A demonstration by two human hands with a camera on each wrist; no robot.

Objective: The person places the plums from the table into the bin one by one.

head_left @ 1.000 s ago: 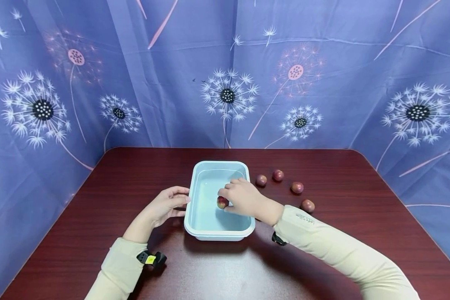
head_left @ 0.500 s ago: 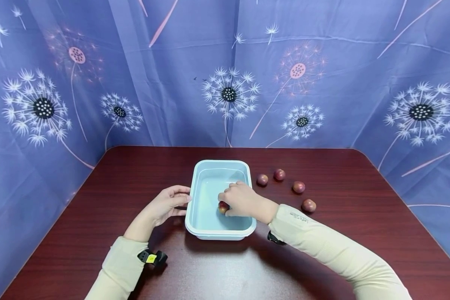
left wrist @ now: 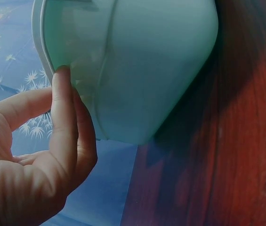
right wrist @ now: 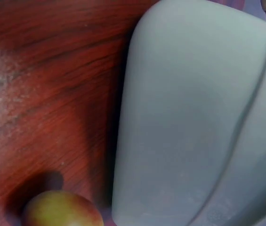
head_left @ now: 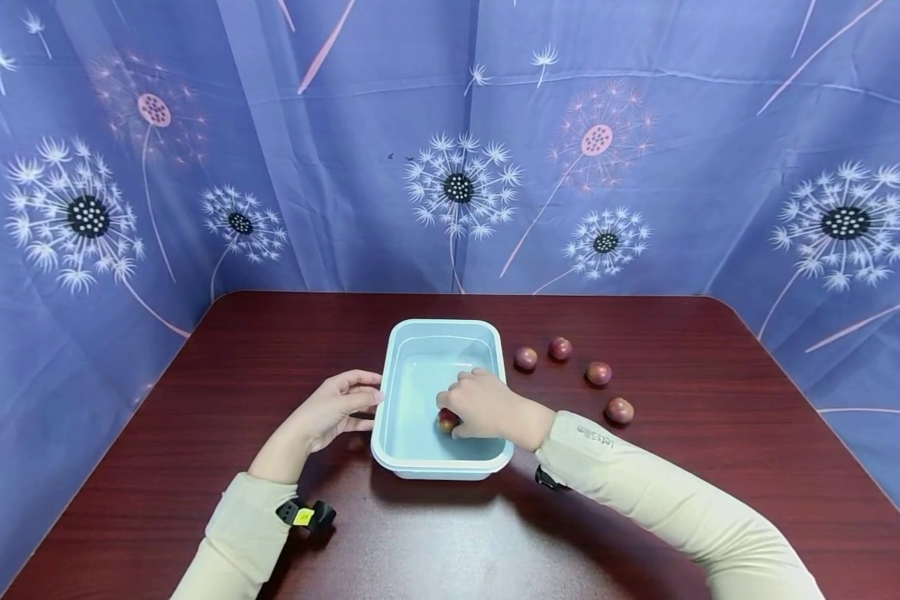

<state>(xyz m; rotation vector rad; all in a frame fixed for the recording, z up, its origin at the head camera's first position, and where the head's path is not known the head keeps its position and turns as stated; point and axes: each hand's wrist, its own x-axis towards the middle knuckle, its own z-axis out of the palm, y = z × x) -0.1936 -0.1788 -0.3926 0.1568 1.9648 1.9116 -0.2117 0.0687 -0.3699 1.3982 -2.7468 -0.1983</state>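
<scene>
My right hand (head_left: 482, 404) reaches over the right rim of a light blue plastic basin (head_left: 442, 479) and grips a reddish-purple passion fruit (head_left: 446, 422) low inside it. The fingers cover part of the fruit. My left hand (head_left: 341, 410) holds the basin's left side. In the left wrist view the fingers of my left hand (left wrist: 52, 150) bend against the rim and the outer wall of the basin (left wrist: 142, 70). Seen from the right wrist, the basin's outer wall (right wrist: 184, 113) fills the middle, with a yellow-green and red passion fruit (right wrist: 62, 212) beside it; my right hand is out of that view.
Several passion fruits lie in a loose arc right of the basin, among them a far one (head_left: 560, 348) and a near one (head_left: 618, 410). The dark red wooden table (head_left: 435, 542) ends at a blue dandelion-print curtain (head_left: 330, 192).
My right hand has lowered slightly into the basin with the passion fruit, which sits a little nearer the basin's front. The left hand keeps its place at the rim.
</scene>
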